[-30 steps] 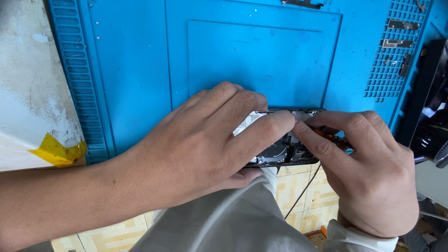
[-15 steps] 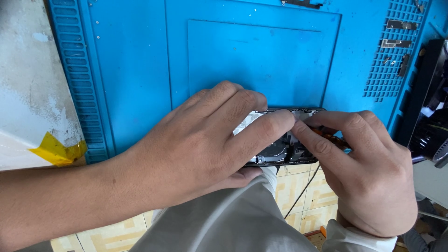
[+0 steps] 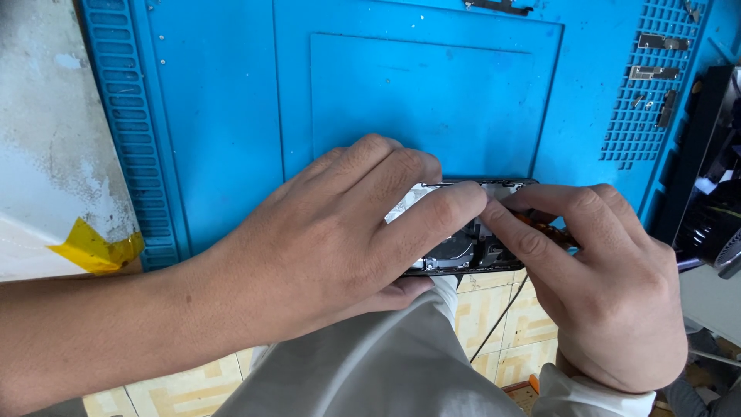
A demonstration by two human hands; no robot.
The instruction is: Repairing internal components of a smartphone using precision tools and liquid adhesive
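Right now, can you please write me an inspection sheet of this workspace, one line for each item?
Surface: blue work mat with ribbed left edge, on a worn white table.
Job's things: opened phone at the mat's near edge, insides showing.
Clutter: small metal parts on the mat's gridded right corner; yellow tape on the table.
Grippers: left hand covers the phone's left part; right hand pinches an orange-handled tool at it.
Cables: thin dark cable hanging below the table.
Surroundings: tiled floor; dark equipment at right.
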